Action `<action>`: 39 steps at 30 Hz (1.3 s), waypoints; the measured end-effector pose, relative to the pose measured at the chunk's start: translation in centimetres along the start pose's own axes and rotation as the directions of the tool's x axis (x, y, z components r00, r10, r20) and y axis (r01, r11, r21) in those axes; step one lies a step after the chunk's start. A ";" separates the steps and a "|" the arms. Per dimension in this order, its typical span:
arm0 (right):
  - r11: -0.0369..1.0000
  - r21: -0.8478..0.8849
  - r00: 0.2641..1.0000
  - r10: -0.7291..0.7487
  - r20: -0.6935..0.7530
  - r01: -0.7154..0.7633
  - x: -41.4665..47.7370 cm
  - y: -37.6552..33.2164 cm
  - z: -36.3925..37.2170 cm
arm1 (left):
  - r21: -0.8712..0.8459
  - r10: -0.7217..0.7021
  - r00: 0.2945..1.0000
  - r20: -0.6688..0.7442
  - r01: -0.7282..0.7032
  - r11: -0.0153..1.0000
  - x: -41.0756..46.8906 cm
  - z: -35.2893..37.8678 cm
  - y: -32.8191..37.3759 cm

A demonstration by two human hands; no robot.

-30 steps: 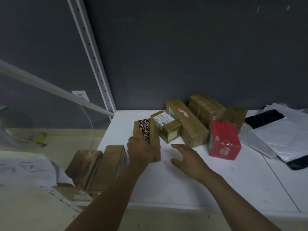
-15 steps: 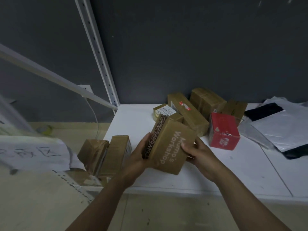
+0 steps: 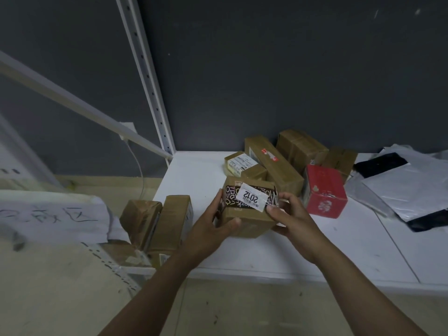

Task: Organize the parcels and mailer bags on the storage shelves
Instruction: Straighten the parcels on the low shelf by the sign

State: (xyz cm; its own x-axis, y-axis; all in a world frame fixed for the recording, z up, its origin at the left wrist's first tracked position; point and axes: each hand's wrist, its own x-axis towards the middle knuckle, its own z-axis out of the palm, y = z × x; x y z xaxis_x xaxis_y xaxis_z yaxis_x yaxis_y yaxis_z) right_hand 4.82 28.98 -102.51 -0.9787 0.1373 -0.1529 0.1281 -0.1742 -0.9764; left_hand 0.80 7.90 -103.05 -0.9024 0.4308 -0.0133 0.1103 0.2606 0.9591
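I hold a brown cardboard parcel (image 3: 247, 214) with dark patterned tape and a white label reading 2012 above the white shelf (image 3: 303, 253). My left hand (image 3: 213, 224) grips its left side, thumb on the front face. My right hand (image 3: 288, 214) grips its right side, thumb at the label's corner. Behind it on the shelf lie a small labelled box (image 3: 242, 164), a long brown box (image 3: 274, 163), two more brown boxes (image 3: 301, 147), (image 3: 340, 160) and a red box (image 3: 323, 191). White and black mailer bags (image 3: 407, 187) lie at the right.
Two brown parcels (image 3: 140, 220), (image 3: 173, 220) stand left of the shelf, lower down. A white sheet with handwriting (image 3: 51, 212) lies at the left. A white perforated upright (image 3: 148, 76) rises at the shelf's back left corner against a dark wall.
Both hands have lifted the parcel from where it stood on the shelf and turned it, so the face with the 2012 label now points up.
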 end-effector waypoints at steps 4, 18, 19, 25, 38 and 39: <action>0.969 -0.245 0.996 -0.010 0.093 0.033 -0.4 0.7 -0.2 | 0.016 -0.023 0.999 0.049 0.022 1.000 -0.3 -0.6 -0.7; 0.500 -0.786 0.930 -0.141 0.339 0.363 0.3 6.5 1.1 | 0.433 -0.038 0.994 0.107 -0.012 0.901 -1.9 -2.3 -4.6; 0.484 -0.794 0.928 -0.137 0.346 0.368 0.3 6.8 1.0 | 0.474 -0.036 0.994 0.106 -0.019 0.880 -2.0 -2.5 -4.5; 0.471 -0.796 0.924 -0.163 0.345 0.380 0.8 6.8 1.1 | 0.788 0.100 0.979 0.176 -0.201 0.581 -2.1 -6.0 -3.4; 0.410 -0.782 0.881 -0.165 0.443 0.470 1.3 7.8 5.3 | 0.982 0.123 0.975 0.187 -0.184 -0.035 -3.8 -10.4 -6.3; 0.406 -0.779 0.877 -0.169 0.450 0.478 1.4 8.0 5.6 | 0.984 0.125 0.976 0.177 -0.173 -0.039 -3.8 -10.4 -6.3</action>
State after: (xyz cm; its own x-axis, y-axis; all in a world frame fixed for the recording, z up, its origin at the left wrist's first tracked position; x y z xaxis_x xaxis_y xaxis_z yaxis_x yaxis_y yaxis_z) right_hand 3.59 22.33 -109.63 -0.9521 -0.2890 0.0997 -0.2905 0.7543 -0.5888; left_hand -0.80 -4.34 -106.12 -0.7936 0.6058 0.0566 0.5620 0.7655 -0.3133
